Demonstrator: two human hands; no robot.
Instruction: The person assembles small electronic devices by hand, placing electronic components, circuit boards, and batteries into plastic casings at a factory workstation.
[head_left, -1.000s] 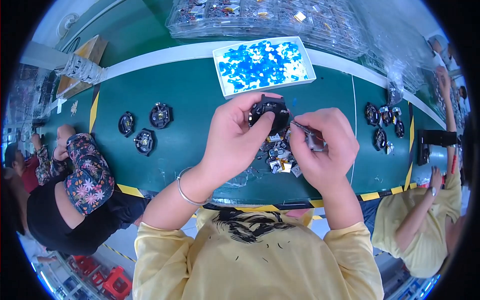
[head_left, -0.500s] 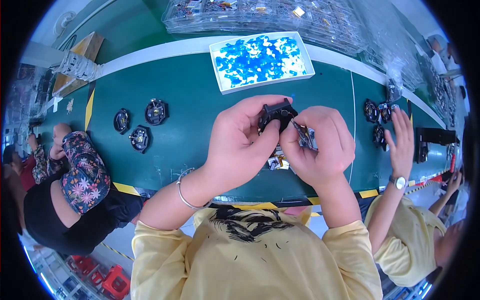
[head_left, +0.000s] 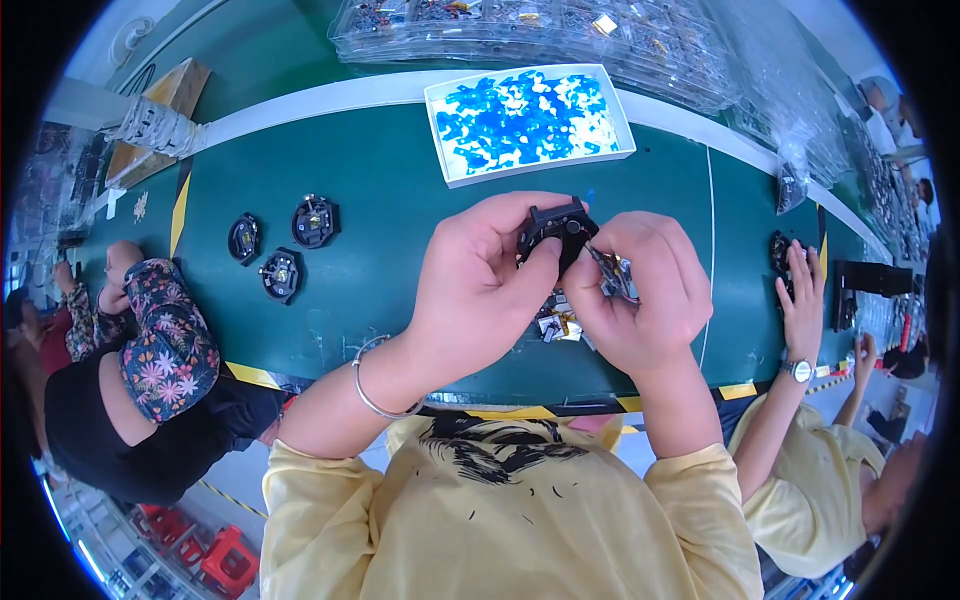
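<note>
My left hand [head_left: 478,275] is closed round a black watch-like case [head_left: 562,228], its thumb pressed against the near side. Close against the case's right side, my right hand [head_left: 645,285] pinches with thumb and forefinger; the fingertips hide what lies at the contact. A small electronic part [head_left: 613,272], dark and silvery, is held within the curled fingers of that hand. Beneath my hands, a little heap of silvery and yellow components [head_left: 558,325] lies on the green table, partly covered by them.
Three similar black cases [head_left: 314,221] lie to the left on the green tabletop [head_left: 380,230]. A white box [head_left: 440,158] of blue pieces stands ahead, with clear trays [head_left: 540,40] of parts behind it. At right a co-worker's hand [head_left: 800,300] reaches over more black cases; another person's sleeve [head_left: 170,325] is at left.
My hands stay almost in place, with the black case tilted slightly. At right, the co-worker's hand has lowered and the black cases there have been shifted together toward the right.
</note>
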